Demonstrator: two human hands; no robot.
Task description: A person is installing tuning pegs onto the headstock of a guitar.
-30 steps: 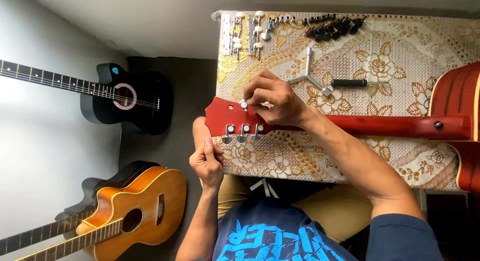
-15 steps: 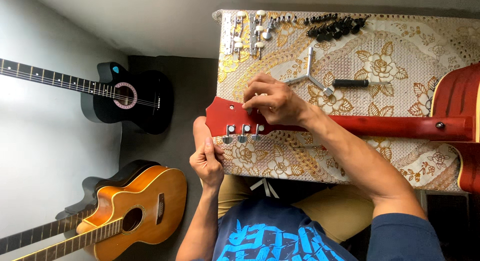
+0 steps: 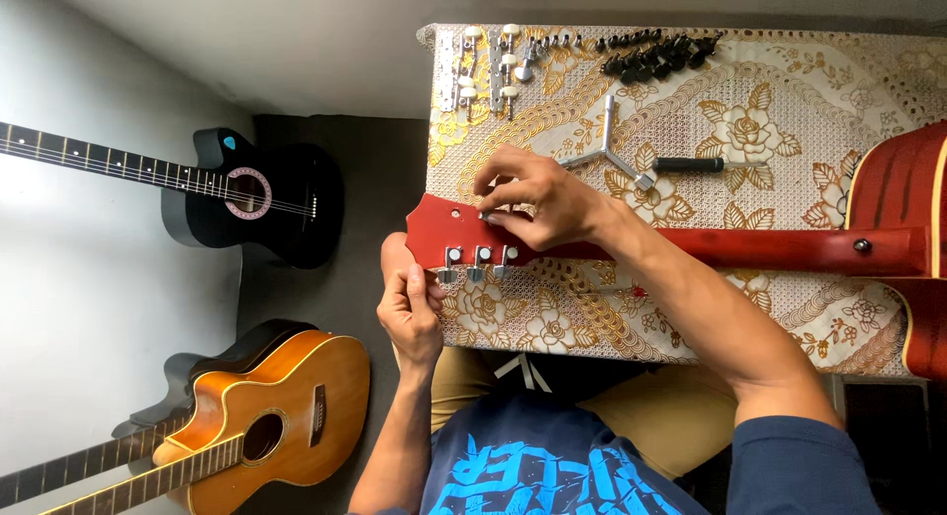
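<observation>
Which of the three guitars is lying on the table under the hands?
The red guitar; its headstock sits between the left hand and right hand. The black guitar and orange guitar stand against the wall.

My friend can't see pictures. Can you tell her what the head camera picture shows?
A person's right hand pinches a small part on the headstock of a red guitar lying face down on a floral-covered table, while the left hand touches the tuning pegs. A black guitar and an orange guitar lean by the wall.
</observation>
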